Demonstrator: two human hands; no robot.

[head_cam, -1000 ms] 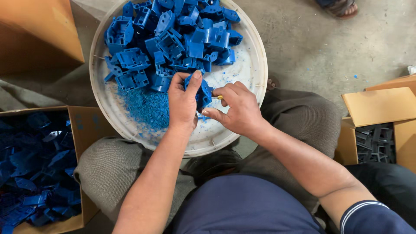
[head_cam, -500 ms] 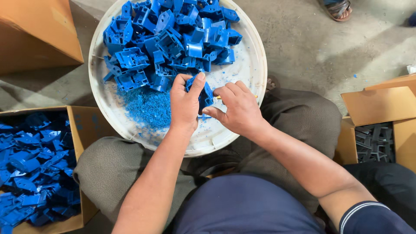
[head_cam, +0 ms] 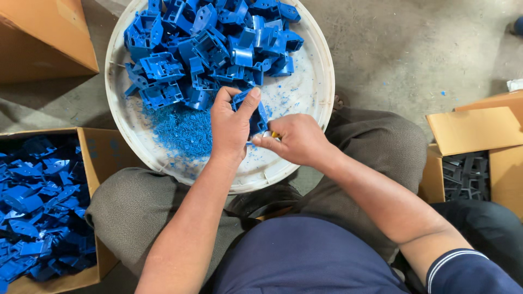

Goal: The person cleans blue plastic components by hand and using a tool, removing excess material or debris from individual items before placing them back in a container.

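My left hand (head_cam: 231,128) grips a blue plastic part (head_cam: 256,111) over a round white tray (head_cam: 305,117) resting on my lap. My right hand (head_cam: 294,140) is closed around a small tool with a yellow bit showing (head_cam: 274,135), its tip against the part's lower edge. A pile of similar blue plastic parts (head_cam: 210,41) fills the far half of the tray. A heap of blue shavings (head_cam: 182,130) lies on the tray just left of my left hand.
A cardboard box (head_cam: 103,155) at my left holds several blue parts (head_cam: 35,212). Another cardboard box (head_cam: 474,130) at my right holds dark parts (head_cam: 466,177). A closed carton (head_cam: 43,38) stands at top left on the concrete floor (head_cam: 414,49).
My hands have stayed over the tray's near side, working on the same blue part. The right hand has shifted slightly lower against the part.
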